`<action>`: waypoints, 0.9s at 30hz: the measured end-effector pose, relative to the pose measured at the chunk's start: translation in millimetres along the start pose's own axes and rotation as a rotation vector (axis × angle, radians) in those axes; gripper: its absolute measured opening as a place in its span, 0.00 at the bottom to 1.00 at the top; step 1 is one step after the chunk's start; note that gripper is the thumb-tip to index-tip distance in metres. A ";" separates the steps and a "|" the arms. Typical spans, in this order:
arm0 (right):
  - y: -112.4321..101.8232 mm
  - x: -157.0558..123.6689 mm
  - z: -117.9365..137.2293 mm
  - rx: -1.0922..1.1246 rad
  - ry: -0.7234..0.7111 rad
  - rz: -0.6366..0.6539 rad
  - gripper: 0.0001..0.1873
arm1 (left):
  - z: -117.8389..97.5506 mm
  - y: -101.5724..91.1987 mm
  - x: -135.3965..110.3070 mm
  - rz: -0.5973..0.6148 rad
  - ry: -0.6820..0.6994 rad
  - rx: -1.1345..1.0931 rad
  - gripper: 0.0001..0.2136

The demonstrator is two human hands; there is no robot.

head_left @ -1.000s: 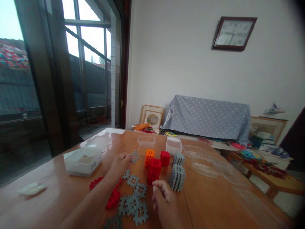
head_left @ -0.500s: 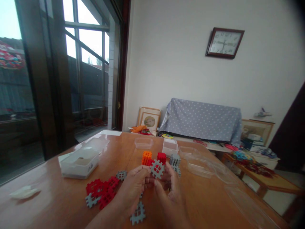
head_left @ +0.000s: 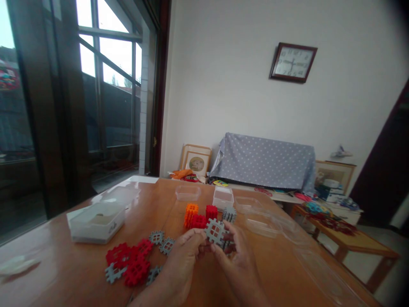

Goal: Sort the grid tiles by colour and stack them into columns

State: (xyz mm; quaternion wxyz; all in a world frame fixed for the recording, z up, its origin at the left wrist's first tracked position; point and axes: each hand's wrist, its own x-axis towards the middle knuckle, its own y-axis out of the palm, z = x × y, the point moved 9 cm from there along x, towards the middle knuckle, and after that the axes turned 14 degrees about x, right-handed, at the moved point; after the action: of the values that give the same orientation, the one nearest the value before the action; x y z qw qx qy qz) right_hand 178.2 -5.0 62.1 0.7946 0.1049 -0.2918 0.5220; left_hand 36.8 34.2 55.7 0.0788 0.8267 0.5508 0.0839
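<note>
The left hand (head_left: pixel 187 253) has its fingertips closed on the left edge of a flat grey square plastic tile with toothed edges and a windowed centre (head_left: pixel 215 231); the right hand (head_left: pixel 238 256) grips the same tile from the other side, thumb near its lower edge and fingers curled by its right edge; the tile is raised above the brown glossy wooden desk (head_left: pixel 271 266), tilted so that its windowed face shows; more grey shows between it and the right fingers, though whether that is held or stands behind cannot be told; just beyond the hands stand an orange block of stacked toothed tiles (head_left: pixel 191 215), a small red block of stacked toothed tiles (head_left: pixel 211 211), another red toothed block (head_left: pixel 198 221), partly hidden, and a grey block of stacked toothed tiles (head_left: pixel 229 214); left of the left hand lies a loose heap of red toothed plastic tiles (head_left: pixel 136 270), with loose grey toothed tiles (head_left: pixel 156 237) around it; farther left sits a translucent white rectangular plastic box (head_left: pixel 96 226); clear shallow plastic containers (head_left: pixel 263 226) stand to the right, beyond the blocks.
</note>
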 end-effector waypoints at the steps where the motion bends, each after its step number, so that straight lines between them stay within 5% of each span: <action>1: -0.7 0.3 0.2 -0.002 -0.012 0.012 0.30 | -0.2 1.5 -0.1 0.012 0.005 0.003 0.09; 10: -9.1 9.4 -2.4 0.009 -0.017 0.026 0.28 | 7.4 3.4 -0.5 0.038 0.004 0.010 0.12; 19: -65.1 60.4 -52.7 0.032 0.179 -0.013 0.30 | 0.3 -61.2 5.9 -0.250 0.106 0.211 0.14; 27: -61.0 57.3 -90.4 0.065 0.184 0.075 0.26 | -8.8 -81.4 12.3 -0.330 0.151 0.279 0.14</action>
State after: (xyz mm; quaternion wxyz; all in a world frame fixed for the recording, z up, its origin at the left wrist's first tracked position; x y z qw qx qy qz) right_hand 280.9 55.3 30.4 0.7942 0.0712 -0.2045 0.5678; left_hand -33.6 76.9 46.7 -0.0652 0.7195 0.6892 0.0547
